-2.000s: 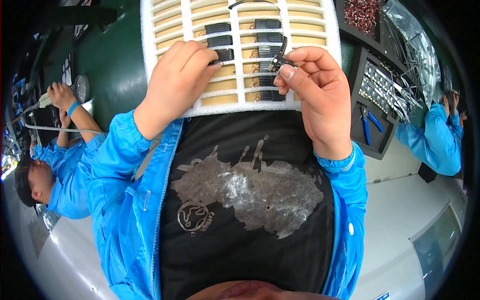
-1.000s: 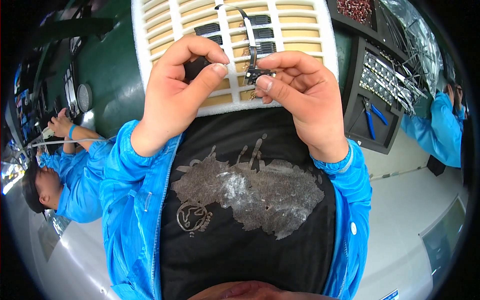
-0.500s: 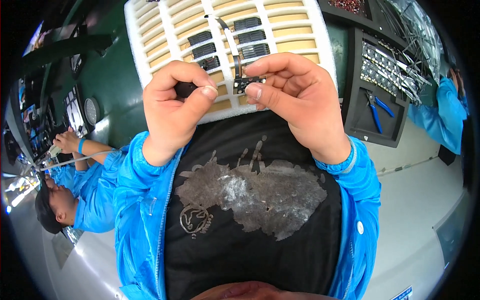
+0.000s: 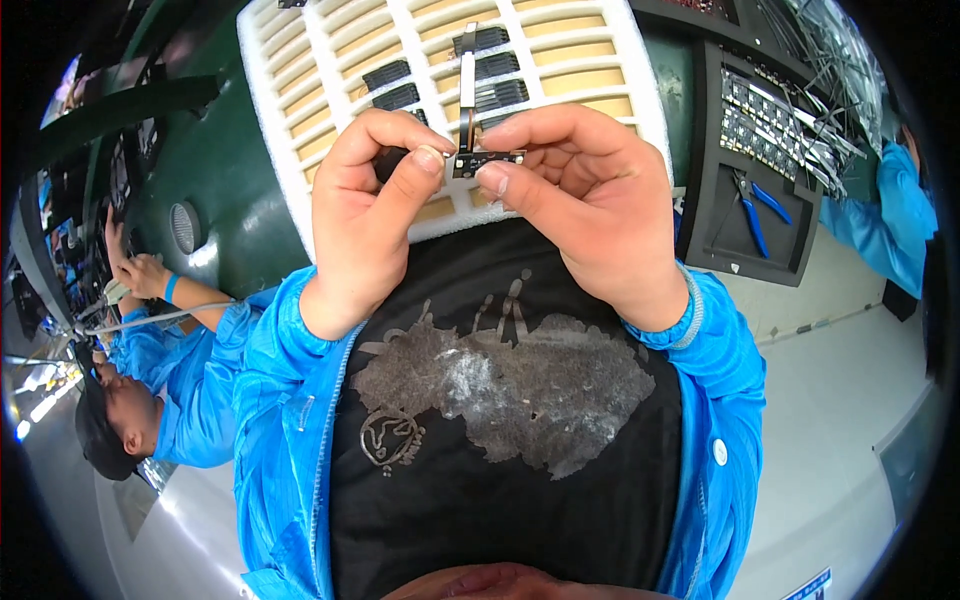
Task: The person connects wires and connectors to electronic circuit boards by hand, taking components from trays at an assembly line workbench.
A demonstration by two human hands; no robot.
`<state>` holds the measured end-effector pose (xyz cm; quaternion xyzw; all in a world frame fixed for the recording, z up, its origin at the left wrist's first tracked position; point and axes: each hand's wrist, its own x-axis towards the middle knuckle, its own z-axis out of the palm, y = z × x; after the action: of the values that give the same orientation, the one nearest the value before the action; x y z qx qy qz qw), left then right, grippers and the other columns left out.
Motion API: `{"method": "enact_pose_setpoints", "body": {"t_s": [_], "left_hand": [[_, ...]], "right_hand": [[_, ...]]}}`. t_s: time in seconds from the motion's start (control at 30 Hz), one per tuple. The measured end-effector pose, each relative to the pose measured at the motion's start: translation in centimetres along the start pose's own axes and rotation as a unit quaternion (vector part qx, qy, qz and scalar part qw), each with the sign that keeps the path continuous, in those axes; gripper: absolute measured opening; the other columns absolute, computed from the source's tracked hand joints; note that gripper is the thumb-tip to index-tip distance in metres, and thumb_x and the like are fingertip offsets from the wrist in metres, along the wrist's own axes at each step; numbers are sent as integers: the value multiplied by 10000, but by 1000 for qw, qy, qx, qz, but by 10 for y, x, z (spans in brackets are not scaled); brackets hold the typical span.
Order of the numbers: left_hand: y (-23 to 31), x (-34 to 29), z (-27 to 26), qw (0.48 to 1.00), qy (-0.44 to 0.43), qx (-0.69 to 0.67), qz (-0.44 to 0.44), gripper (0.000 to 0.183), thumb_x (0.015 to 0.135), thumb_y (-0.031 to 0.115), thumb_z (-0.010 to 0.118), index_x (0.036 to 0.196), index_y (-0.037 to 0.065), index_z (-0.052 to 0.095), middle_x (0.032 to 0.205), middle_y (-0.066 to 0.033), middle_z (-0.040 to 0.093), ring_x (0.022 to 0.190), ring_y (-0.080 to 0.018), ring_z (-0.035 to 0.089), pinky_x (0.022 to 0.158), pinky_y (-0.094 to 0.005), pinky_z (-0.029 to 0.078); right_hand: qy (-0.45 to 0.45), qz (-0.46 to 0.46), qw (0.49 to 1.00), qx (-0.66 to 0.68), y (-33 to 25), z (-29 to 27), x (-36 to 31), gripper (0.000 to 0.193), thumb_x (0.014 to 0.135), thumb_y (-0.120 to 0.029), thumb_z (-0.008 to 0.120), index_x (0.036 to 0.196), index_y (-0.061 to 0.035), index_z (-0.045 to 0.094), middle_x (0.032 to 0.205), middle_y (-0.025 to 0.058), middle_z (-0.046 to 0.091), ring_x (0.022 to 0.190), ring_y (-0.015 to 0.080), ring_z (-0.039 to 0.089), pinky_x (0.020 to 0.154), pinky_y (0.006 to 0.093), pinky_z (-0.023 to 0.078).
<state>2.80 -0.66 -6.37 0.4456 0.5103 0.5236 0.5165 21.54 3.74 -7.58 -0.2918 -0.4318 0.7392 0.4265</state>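
A small black circuit board (image 4: 490, 160) is pinched between the thumb and forefinger of my right hand (image 4: 600, 190). From the board, a thin black-and-white flat flex cable (image 4: 467, 90) stretches away over the white foam tray (image 4: 430, 228). My left hand (image 4: 370, 205) is closed, its thumb and forefinger tips pressed together right beside the board's left end. Within its curled fingers shows a dark object (image 4: 388, 162), mostly hidden, whose kind I cannot make out. Bundles of black strip-like parts (image 4: 502, 95) lie in some tray slots beyond my hands.
To the right, a black tray (image 4: 702, 215) holds blue-handled pliers (image 4: 755, 215) and rows of small boards (image 4: 755, 120). Loose strips (image 4: 825, 150) and clear plastic lie behind. A co-worker in blue (image 4: 190, 400) sits at the left; another blue sleeve (image 4: 890, 225) shows at far right.
My left hand has moved right, bringing its fingertips up to the board. The board has shifted slightly left and up, and the flex cable now stands straighter.
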Motion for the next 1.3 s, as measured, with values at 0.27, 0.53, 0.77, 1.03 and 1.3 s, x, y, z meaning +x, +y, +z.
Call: {"method": "enact_pose_setpoints", "body": {"t_s": [0.27, 0.53, 0.77, 1.03, 1.3], "left_hand": [[-4, -1, 3, 999, 0, 14, 34, 50, 951, 51, 636, 975, 23, 602, 953, -24, 630, 865, -76, 556, 790, -223, 447], [-2, -2, 9, 994, 1, 66, 85, 44, 940, 23, 630, 956, 21, 589, 895, -28, 589, 777, -77, 523, 688, -215, 419], [0, 0, 7, 964, 8, 198, 178, 99, 855, -52, 628, 937, 0, 607, 895, -65, 597, 777, -110, 538, 701, -228, 431], [-3, 1, 5, 963, 9, 202, 180, 89, 855, -47, 642, 925, -1, 610, 883, -64, 597, 767, -106, 533, 680, -228, 423], [-2, 1, 5, 967, 11, 185, 175, 67, 871, -45, 639, 909, 1, 608, 881, -63, 590, 758, -100, 525, 674, -229, 412]], "right_hand": [[25, -22, 999, -25, 0, 3, -2, 199, 876, 32, 696, 1071, 31, 658, 950, 56, 695, 825, 77, 654, 747, 210, 533], [27, -66, 995, -66, 2, 6, -3, 194, 859, 52, 693, 1049, 19, 669, 956, 59, 695, 855, 94, 658, 754, 226, 538], [37, -86, 993, -65, 3, 8, -4, 180, 849, 65, 689, 1023, 25, 673, 952, 70, 685, 859, 106, 664, 741, 232, 545], [39, -86, 994, -48, 4, 7, -3, 177, 849, 64, 691, 1021, 27, 673, 944, 68, 682, 850, 103, 665, 732, 226, 546], [37, -91, 993, -61, 5, 6, -3, 173, 848, 59, 694, 1016, 23, 674, 942, 66, 681, 838, 99, 664, 724, 225, 551]]}}
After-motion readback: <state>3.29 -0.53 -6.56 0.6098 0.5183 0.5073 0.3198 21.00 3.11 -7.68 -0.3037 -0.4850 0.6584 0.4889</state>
